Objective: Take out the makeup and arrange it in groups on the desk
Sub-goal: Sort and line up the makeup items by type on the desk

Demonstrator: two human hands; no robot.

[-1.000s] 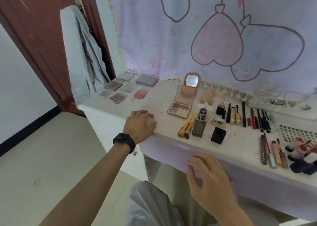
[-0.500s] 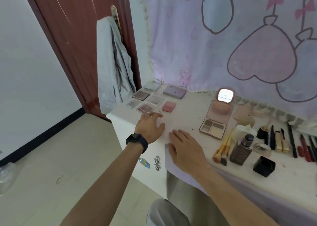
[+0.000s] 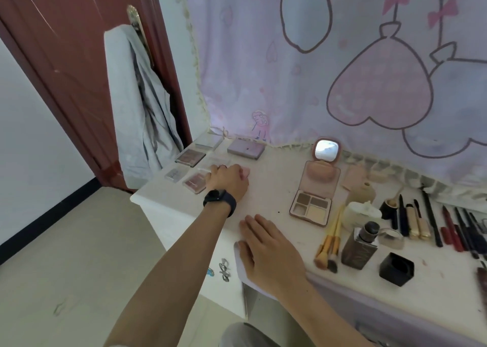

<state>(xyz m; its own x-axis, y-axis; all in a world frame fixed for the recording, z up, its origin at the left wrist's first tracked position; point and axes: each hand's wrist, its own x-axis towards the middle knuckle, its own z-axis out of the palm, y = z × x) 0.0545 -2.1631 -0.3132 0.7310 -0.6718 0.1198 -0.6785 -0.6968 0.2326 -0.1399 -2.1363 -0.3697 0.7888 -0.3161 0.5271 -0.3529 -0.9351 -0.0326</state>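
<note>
Gripping the small pink compact [image 3: 244, 172], left hand [image 3: 228, 180] sits curled among the palettes [image 3: 190, 157] at the bench's [image 3: 271, 188] far left corner. Right hand [image 3: 268, 252] lies flat and relaxed on the front edge, holding nothing, brushes [image 3: 328, 246] nearby.

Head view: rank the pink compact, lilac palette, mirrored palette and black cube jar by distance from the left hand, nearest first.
From the left hand:
1. pink compact, under its curled fingers.
2. lilac palette, just behind the hand, at the back.
3. mirrored palette, lying open, off to the right.
4. black cube jar, far right, toward the front.
</note>
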